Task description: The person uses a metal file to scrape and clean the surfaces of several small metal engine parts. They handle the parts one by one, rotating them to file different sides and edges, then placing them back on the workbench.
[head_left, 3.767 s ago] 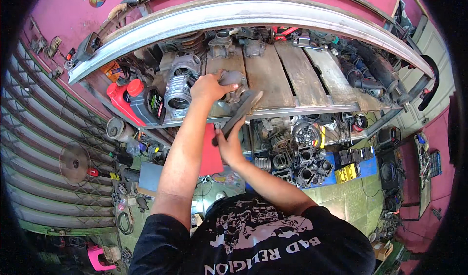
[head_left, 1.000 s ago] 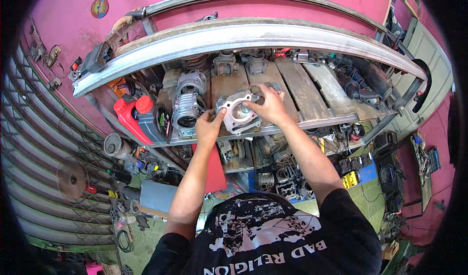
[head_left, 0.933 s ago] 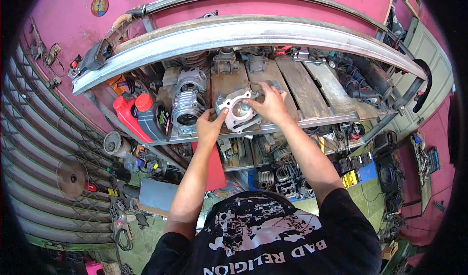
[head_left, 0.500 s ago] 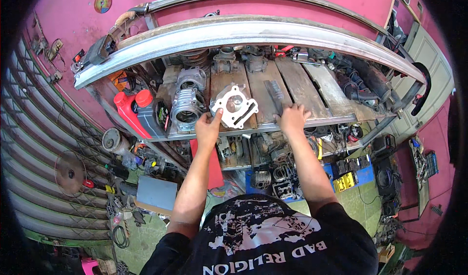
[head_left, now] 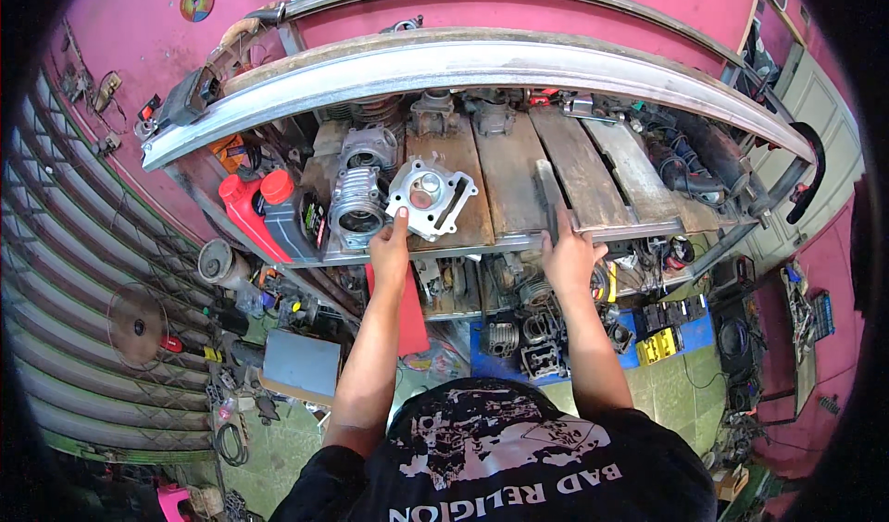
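Note:
A silver engine cylinder head (head_left: 428, 193) lies flat on the wooden shelf (head_left: 505, 175). My left hand (head_left: 389, 247) reaches up from below, and its fingertips touch the head's lower left corner without gripping it. My right hand (head_left: 568, 252) rests at the shelf's front metal edge. Its fingers touch the near end of a long dark flat bar (head_left: 547, 192) that lies along the planks. Neither hand holds anything lifted.
Finned engine cylinders (head_left: 359, 198) stand left of the head, next to red oil bottles (head_left: 264, 212). More engine parts (head_left: 435, 110) line the shelf's back, under a curved metal rail (head_left: 482, 59). Parts and a blue crate (head_left: 556, 346) sit below, with black hoses (head_left: 685, 166) on the right.
Both hands set the cylinder head down on the shelf. My right hand let go and moved right to the shelf edge by the dark bar. My left hand stays at the head's corner.

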`<control>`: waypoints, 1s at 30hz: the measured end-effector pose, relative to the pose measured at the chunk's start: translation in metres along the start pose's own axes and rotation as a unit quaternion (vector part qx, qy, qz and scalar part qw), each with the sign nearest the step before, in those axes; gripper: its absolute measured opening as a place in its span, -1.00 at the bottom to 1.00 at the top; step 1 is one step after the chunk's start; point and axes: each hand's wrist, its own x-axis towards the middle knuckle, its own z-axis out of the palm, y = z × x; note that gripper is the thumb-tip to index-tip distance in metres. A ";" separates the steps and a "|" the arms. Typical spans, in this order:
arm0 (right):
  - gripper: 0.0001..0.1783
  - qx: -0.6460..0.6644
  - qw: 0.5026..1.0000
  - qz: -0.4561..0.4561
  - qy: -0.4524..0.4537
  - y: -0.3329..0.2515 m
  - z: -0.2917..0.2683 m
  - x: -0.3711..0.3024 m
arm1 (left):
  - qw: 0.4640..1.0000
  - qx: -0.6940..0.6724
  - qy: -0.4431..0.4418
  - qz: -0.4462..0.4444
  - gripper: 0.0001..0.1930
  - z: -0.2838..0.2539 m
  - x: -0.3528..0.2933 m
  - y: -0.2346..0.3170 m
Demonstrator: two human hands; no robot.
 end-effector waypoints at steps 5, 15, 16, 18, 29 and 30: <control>-0.30 0.105 0.981 -0.154 -0.047 -0.051 -0.040 0.003 | 0.995 -0.069 -0.072 0.008 -0.53 -0.005 -0.008 -0.010; -0.23 0.110 0.928 -0.356 0.004 -0.081 -0.014 -0.004 | 0.981 -0.136 -0.132 0.031 -0.67 -0.008 -0.012 -0.023; -0.25 0.101 0.934 -0.344 0.002 -0.080 -0.015 0.002 | 0.981 -0.141 -0.133 0.033 -0.68 -0.010 -0.011 -0.025; -0.25 0.093 0.947 -0.309 0.010 -0.076 -0.015 0.005 | 0.980 -0.146 -0.133 0.023 -0.68 -0.006 -0.014 -0.022; -0.31 0.096 0.919 -0.379 -0.051 -0.050 -0.025 -0.016 | 0.977 -0.167 -0.133 0.025 -0.68 -0.003 -0.020 -0.018; -0.30 0.141 0.901 -0.410 -0.029 -0.050 -0.025 -0.023 | 0.974 -0.174 -0.141 0.032 -0.68 -0.006 -0.021 -0.018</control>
